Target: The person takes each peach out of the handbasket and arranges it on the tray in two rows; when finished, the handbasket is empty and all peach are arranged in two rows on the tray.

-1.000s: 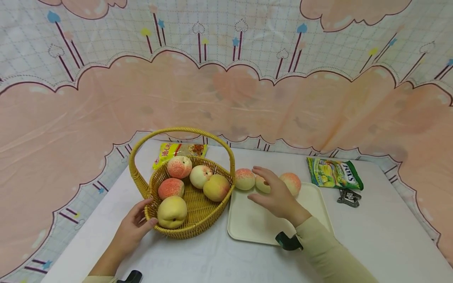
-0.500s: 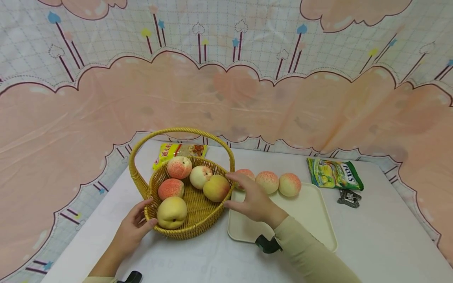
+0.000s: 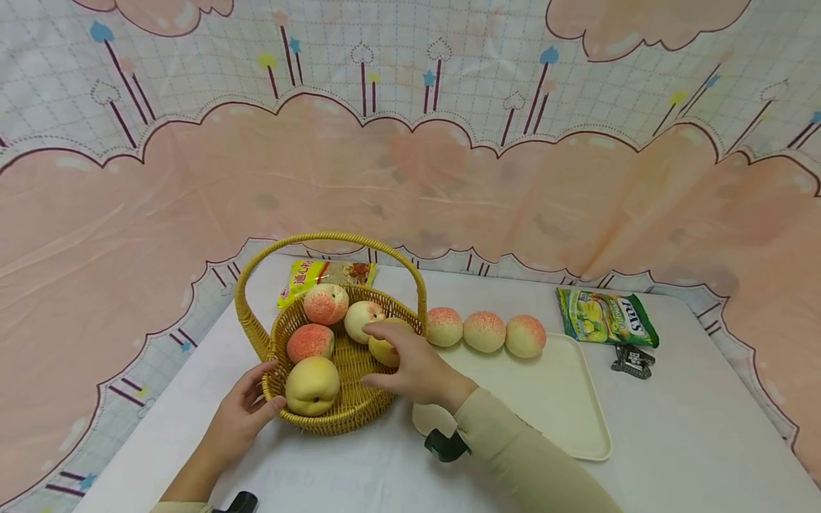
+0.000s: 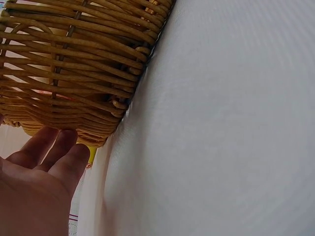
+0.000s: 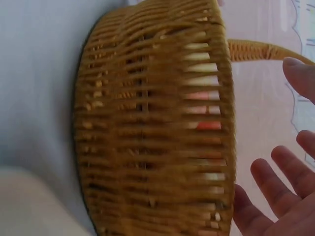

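The right hand (image 3: pixel 420 363) reaches over the right side of the wicker basket (image 3: pixel 346 422), and the step in hand looks like picking out a peach. To do it well, the hand should come down from above with thumb and fingers spread wider than the fruit, close round its middle, and lift it straight up, clear of the rim and the arched handle (image 3: pixel 333 236). A gentle grip should do, and the neighbouring pale peach (image 3: pixel 362 322) is best left undisturbed. The left hand (image 3: pixel 237 413) pinches the basket's near left rim between thumb and fingers; holding firm there should keep the basket from tipping.

The half-hidden yellow peach (image 3: pixel 383 352) lies in the right part of the basket, just beyond the gap between the right hand's thumb and fingers. Those are held apart with nothing between them. The hand covers part of this fruit, so I can't be sure whether they touch, though the right wrist view shows the fingers above rim level. The large yellow peach (image 3: pixel 312 386) sits farther left, beside the left hand.
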The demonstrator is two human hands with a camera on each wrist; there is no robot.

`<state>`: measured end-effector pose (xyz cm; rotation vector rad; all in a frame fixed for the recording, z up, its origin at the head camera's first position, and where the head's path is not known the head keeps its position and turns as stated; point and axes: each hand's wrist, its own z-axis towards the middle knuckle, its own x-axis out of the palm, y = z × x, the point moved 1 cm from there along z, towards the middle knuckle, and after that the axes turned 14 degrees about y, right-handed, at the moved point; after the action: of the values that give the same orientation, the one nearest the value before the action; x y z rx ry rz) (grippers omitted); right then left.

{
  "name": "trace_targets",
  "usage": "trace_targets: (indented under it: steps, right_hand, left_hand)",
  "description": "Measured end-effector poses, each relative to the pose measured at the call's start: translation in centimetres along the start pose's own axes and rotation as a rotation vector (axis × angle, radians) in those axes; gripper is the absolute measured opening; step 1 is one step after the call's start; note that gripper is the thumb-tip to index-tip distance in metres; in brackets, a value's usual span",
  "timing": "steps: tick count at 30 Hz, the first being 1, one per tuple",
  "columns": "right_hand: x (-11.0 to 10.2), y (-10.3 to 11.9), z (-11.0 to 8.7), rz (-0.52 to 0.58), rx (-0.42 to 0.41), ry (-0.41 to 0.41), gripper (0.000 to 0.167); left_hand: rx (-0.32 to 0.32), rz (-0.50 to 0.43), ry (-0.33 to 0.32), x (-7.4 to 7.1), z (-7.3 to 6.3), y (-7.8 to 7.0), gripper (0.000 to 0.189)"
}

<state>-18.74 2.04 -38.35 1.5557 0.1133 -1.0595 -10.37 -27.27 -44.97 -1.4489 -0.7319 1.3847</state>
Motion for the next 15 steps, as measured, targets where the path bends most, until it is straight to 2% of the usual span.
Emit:
trace_targets:
  steps: [9, 15]
  right_hand:
    - [1.4, 0.3, 2.0, -0.024, 0.091, 0.066, 0.070]
    - [1.9, 0.8, 3.2, -0.088, 0.141, 0.148, 0.073]
  left_hand:
    - [-0.003, 0.001, 0.002, 0.0, 0.1, 0.0, 0.056]
    - [0.016, 0.001, -0.002, 0.0, 0.1, 0.1, 0.055]
